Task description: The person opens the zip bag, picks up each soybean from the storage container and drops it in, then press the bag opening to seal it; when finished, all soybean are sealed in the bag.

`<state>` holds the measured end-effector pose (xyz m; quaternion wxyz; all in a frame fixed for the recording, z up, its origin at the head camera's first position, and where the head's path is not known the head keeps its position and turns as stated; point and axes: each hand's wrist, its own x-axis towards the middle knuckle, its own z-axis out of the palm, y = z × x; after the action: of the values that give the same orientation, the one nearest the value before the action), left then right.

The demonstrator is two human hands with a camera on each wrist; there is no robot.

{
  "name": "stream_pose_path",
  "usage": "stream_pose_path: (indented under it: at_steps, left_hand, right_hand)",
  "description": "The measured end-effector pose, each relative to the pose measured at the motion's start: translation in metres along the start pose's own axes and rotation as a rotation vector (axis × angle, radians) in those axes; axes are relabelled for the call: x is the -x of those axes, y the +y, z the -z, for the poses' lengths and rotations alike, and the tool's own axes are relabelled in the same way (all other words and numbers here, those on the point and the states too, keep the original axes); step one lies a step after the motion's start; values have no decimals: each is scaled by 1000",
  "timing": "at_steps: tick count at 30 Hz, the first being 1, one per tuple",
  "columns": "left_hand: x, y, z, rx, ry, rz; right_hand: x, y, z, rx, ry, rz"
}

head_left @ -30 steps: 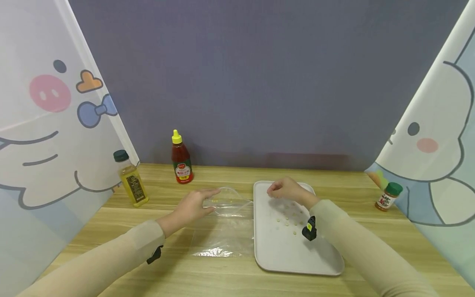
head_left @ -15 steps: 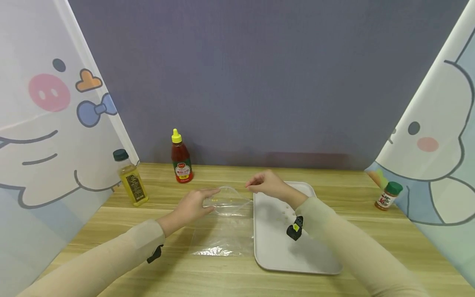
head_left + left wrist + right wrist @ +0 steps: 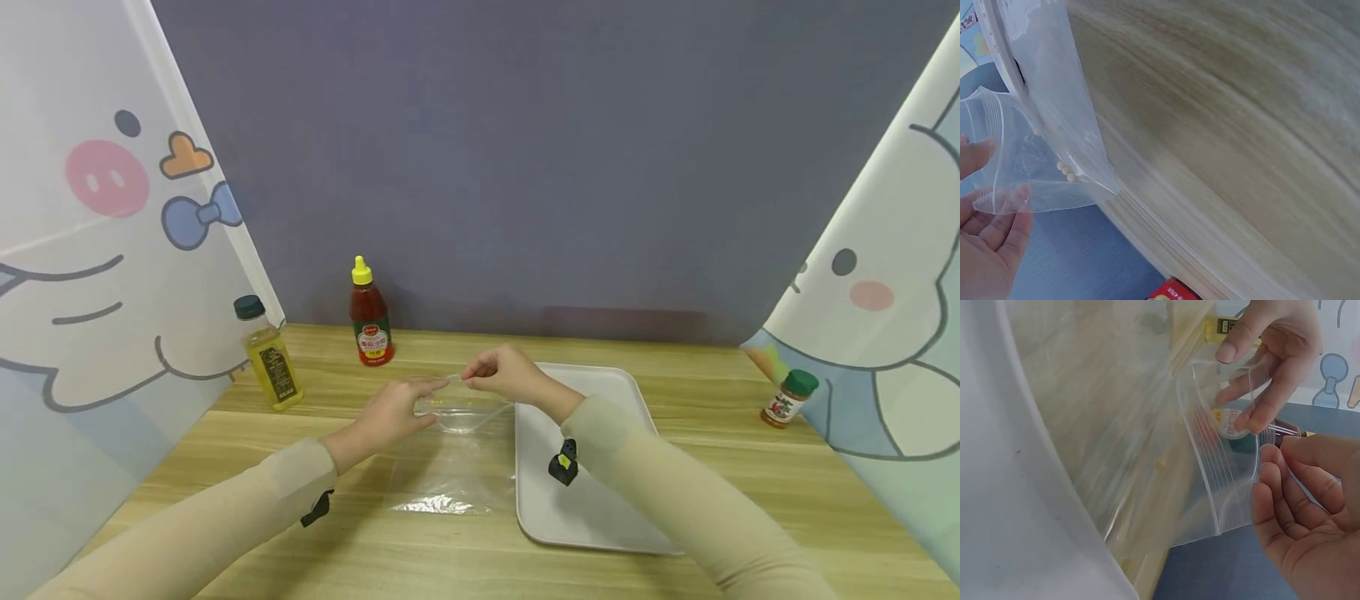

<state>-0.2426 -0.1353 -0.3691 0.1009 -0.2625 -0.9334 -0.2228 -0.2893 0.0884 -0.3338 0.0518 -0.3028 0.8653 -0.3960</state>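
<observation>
A clear zip-lock bag (image 3: pixel 450 467) lies on the table with its mouth raised. My left hand (image 3: pixel 393 414) holds the mouth apart, thumb on the near lip and fingers on the far one. Several small pale-yellow soybeans (image 3: pixel 1067 172) sit inside the bag. My right hand (image 3: pixel 506 375) is at the far lip, thumb and index fingertip pinched together by the zip strip (image 3: pixel 1266 437). It appears to pinch a soybean, hidden by the fingertips. A white tray (image 3: pixel 600 379) stands right of the bag, under the right forearm, which hides the beans on it.
An oil bottle (image 3: pixel 276 371) and a ketchup bottle (image 3: pixel 372 337) stand at the back left. A green-capped spice jar (image 3: pixel 787 400) is at the far right. A dark panel (image 3: pixel 480 167) rises behind the wooden table, with printed cloth on both sides.
My right hand has moved left from above the tray to the bag's mouth, fingertips kept pinched. The left hand keeps its hold on the bag. The head view has shifted slightly.
</observation>
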Motion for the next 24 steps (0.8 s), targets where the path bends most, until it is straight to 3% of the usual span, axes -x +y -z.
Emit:
stream_pose_path:
  at_steps: [10, 18, 24]
  left_hand:
    - [0, -2, -2, -2, 16, -14]
    - [1, 1, 1, 4, 10, -5]
    - [1, 2, 1, 5, 4, -2]
  right_hand:
    - [12, 16, 14, 12, 40, -67]
    - [33, 37, 41, -31, 76, -107]
    - [51, 60, 64, 13, 99, -177]
